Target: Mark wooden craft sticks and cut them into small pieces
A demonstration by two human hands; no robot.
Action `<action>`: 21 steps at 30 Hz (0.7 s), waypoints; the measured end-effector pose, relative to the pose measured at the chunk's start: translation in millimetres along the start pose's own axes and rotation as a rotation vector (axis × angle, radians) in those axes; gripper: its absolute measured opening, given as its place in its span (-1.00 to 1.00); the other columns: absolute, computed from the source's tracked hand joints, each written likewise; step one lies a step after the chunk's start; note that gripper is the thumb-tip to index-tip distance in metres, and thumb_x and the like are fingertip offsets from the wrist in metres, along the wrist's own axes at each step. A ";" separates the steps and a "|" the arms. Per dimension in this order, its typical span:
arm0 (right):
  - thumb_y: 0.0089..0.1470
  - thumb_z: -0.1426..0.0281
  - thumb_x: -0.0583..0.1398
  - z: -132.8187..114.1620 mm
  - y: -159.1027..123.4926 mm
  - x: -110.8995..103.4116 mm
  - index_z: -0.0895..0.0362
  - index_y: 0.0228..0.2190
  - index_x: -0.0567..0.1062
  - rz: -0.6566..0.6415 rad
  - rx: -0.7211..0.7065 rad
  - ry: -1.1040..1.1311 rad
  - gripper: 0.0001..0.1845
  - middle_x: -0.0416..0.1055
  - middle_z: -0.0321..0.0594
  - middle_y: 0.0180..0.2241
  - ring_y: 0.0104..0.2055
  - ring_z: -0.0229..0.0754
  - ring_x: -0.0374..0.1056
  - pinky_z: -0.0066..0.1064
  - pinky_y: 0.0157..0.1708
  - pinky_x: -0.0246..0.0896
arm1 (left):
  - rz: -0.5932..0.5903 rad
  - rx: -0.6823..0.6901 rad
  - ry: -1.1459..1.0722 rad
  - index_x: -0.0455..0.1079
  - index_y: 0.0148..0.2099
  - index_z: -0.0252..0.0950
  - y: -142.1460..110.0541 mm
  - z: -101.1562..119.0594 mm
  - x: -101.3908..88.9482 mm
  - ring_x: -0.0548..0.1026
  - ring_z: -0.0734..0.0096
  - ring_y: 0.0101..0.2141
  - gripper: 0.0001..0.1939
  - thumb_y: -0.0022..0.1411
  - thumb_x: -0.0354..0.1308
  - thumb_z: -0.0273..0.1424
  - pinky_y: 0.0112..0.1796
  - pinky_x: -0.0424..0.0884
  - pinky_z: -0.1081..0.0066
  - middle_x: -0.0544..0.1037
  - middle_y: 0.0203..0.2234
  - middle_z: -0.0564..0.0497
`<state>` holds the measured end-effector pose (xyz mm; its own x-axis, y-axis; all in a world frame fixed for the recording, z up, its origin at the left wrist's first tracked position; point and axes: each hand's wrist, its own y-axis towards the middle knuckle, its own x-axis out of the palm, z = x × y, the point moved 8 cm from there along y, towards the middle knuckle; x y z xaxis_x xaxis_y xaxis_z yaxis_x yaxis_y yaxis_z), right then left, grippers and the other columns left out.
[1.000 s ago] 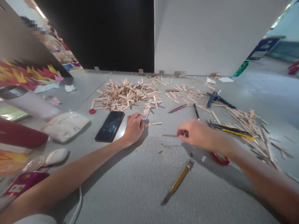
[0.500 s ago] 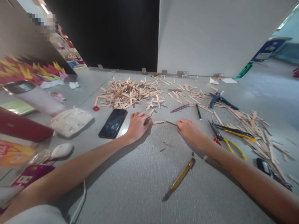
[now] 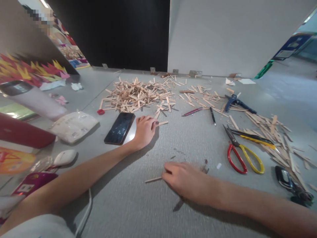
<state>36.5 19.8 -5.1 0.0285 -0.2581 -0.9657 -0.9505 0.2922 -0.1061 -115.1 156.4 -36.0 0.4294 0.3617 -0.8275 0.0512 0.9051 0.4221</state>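
My left hand (image 3: pixel 145 132) rests on the grey table beside a dark phone (image 3: pixel 119 128), its fingers closed on a pale wooden stick (image 3: pixel 162 124) that pokes out to the right. Closer to me, my right hand (image 3: pixel 184 181) pinches a thin wooden stick (image 3: pixel 153 179) pointing left. Beneath that hand lies the yellow-handled cutter seen earlier, now almost wholly covered; only a dark end (image 3: pixel 178 205) shows below the hand. Beyond my left hand spreads a heap of short wooden sticks (image 3: pixel 138 96).
To the right are scissors (image 3: pixel 237 148) with red and yellow handles, blue pliers (image 3: pixel 231 101), a black pen (image 3: pixel 212 116), a maroon pen (image 3: pixel 192 111) and more sticks (image 3: pixel 284 145). A white packet (image 3: pixel 74 127) and bottles (image 3: pixel 23 130) stand left. Upright panels (image 3: pixel 210 39) close off the back.
My right hand has moved toward me and left with its thin stick, and now covers the yellow cutter. My left hand stays nearly in place; its stick has turned slightly.
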 end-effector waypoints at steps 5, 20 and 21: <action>0.25 0.70 0.17 77.5 -1.1 -13.9 0.18 -0.28 0.62 0.039 0.385 -0.058 -0.73 0.55 -0.13 -0.27 -0.35 -0.20 0.35 -0.40 -0.33 0.19 | 0.007 -0.013 0.003 0.63 -0.07 -0.19 -0.3 0.0 -1.1 0.52 -0.02 -0.09 -0.70 0.43 0.05 -0.51 0.02 0.32 0.01 0.66 -0.15 -0.12; 0.13 0.56 0.28 100.3 -41.2 -37.8 0.13 -0.36 0.67 -0.190 0.423 0.308 -0.84 0.61 -0.23 -0.42 -0.39 -0.19 0.48 -0.43 -0.38 0.16 | 0.000 -0.016 0.020 0.65 -0.04 -0.20 0.8 2.9 -2.9 0.52 0.01 -0.09 -0.66 0.43 0.05 -0.54 0.03 0.30 0.07 0.66 -0.15 -0.12; 0.11 0.59 0.28 80.6 -39.6 -31.4 0.13 -0.40 0.65 -0.262 0.350 0.317 -0.83 0.60 -0.25 -0.44 -0.42 -0.21 0.45 -0.44 -0.41 0.12 | 0.000 -0.014 0.017 0.66 -0.04 -0.20 1.0 3.1 -3.0 0.52 0.01 -0.09 -0.67 0.42 0.06 -0.54 0.03 0.30 0.06 0.67 -0.16 -0.11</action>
<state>98.1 90.5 10.3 0.1050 -0.6129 -0.7831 -0.7628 0.4557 -0.4589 -113.6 155.6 -32.0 0.4143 0.3650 -0.8337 0.0387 0.9082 0.4168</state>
